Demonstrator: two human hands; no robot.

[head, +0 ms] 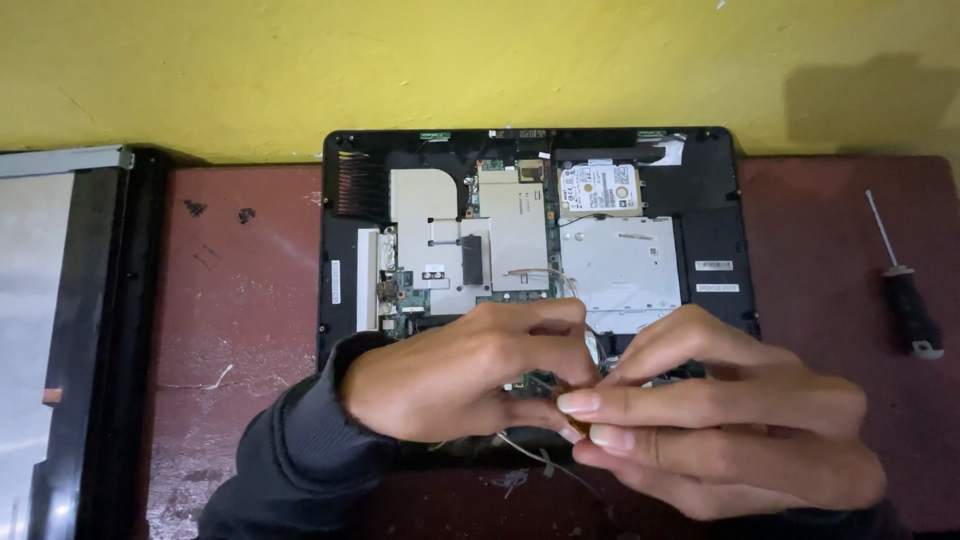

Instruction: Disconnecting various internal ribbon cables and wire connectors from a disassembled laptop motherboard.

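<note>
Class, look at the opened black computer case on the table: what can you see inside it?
Inside the case sit a circuit board, a hard drive and a silver disc drive. The left hand and right hand cover the lower middle.

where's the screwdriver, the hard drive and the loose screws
screwdriver (911, 311), head view, on its black handle
hard drive (598, 188), head view, middle of its labelled top
loose screws (195, 208), head view, on the left dark cluster
</note>
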